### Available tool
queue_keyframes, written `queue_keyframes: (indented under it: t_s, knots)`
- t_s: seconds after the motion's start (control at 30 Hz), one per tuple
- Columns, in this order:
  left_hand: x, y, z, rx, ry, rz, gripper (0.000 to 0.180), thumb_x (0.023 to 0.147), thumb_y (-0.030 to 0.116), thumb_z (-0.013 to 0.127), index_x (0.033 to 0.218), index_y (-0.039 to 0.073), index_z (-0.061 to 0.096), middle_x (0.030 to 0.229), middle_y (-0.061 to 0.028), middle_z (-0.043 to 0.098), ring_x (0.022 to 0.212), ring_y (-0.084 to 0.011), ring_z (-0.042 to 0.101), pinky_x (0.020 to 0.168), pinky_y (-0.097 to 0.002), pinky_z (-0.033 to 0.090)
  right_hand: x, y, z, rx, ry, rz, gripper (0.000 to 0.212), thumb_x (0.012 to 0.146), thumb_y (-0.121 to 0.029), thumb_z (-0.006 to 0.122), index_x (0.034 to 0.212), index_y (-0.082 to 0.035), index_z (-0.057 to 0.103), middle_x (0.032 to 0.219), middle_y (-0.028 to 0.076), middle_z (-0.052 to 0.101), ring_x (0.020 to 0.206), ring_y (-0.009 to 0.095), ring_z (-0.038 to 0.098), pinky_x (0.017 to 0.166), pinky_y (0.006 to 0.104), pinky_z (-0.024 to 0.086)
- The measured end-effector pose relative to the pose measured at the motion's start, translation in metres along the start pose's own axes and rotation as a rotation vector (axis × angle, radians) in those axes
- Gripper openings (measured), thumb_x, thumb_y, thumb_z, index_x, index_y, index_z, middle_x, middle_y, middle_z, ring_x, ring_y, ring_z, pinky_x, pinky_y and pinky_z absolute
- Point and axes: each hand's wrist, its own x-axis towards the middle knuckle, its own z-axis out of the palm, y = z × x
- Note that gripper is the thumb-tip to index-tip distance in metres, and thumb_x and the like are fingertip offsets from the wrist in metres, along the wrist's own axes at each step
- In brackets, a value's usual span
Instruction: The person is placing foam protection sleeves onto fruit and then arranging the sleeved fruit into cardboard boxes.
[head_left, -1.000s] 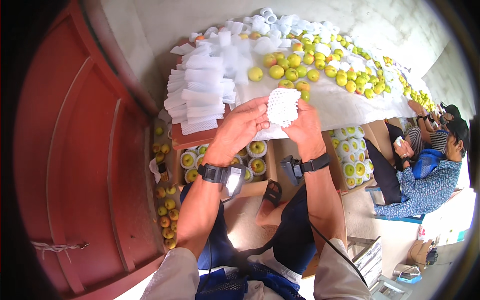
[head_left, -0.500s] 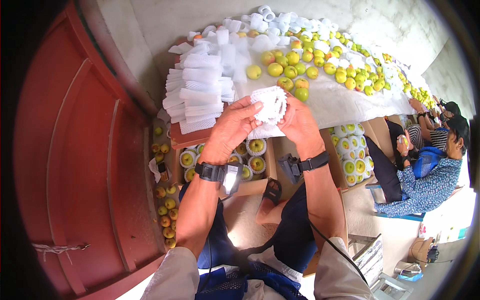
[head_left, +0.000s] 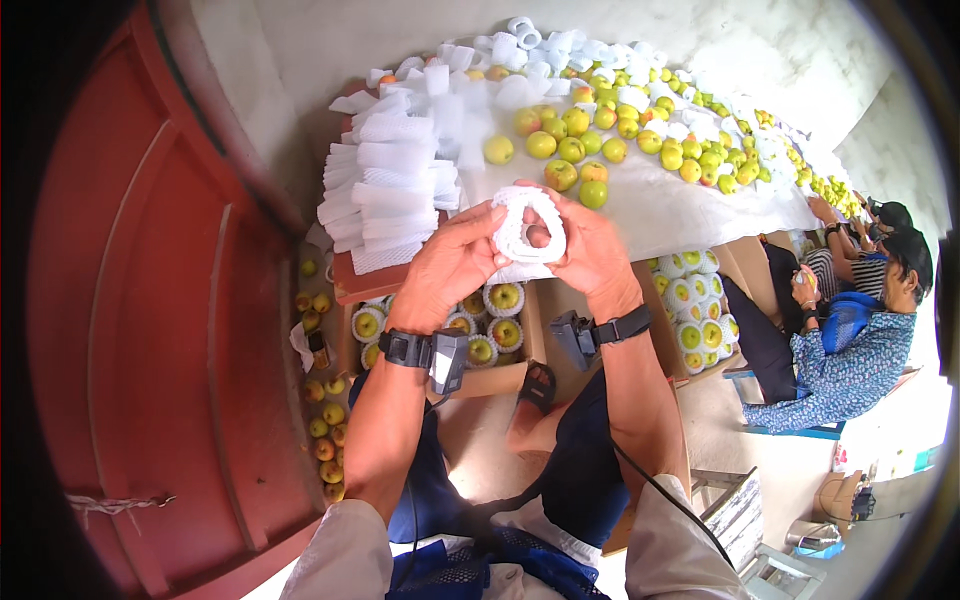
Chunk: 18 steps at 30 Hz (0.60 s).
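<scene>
Between my two hands a white foam net sleeve (head_left: pixel 509 240) is stretched into a ring, its round opening facing me. My left hand (head_left: pixel 452 258) grips the left side of it with thumb and fingers. On the opposite side my right hand (head_left: pixel 598 250) has hold of the rim, and some fingertips show through the opening. Flat white foam sleeves (head_left: pixel 392 190) lie stacked on the table just left of my hands. Loose green-yellow apples (head_left: pixel 560 175) lie on the white-covered table (head_left: pixel 655 215) beyond them.
Below the table edge stands a cardboard box (head_left: pixel 497 380) of sleeved apples. Another box (head_left: pixel 745 265) with sleeved apples is to its right, beside a seated person (head_left: pixel 850 350) holding an apple. More apples (head_left: pixel 325 425) lie on the floor by the red door (head_left: pixel 160 330).
The foam sleeve has turned and opened from a bunched shape into a ring facing me. My hands have come slightly lower, still on it.
</scene>
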Motion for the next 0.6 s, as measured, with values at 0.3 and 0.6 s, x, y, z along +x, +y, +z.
queue_keyframes:
  t_s: [0.3,0.6]
  knots:
    - [-0.011,-0.004,0.003,-0.017,-0.112,-0.164,0.04,0.099,0.023,0.063,0.126,-0.005,0.056,0.114,-0.0127,0.067,0.097,-0.0213,0.066,0.082,-0.0353,0.054,-0.01,-0.005,0.009,-0.176,0.031,-0.088,0.035,0.096,-0.01,0.059,0.13,0.001,0.058,0.094,0.007,0.064,0.075,0.013,0.06,0.064,0.0254,0.049]
    - [0.004,0.007,0.002,0.078,0.144,0.039,0.03,0.098,0.024,0.066,0.117,0.001,0.062,0.103,-0.0072,0.069,0.089,-0.014,0.066,0.078,-0.0273,0.056,-0.011,-0.014,0.041,-0.679,0.349,-0.459,0.021,0.096,-0.02,0.062,0.111,-0.006,0.066,0.094,0.002,0.066,0.084,0.01,0.059,0.072,0.0226,0.04]
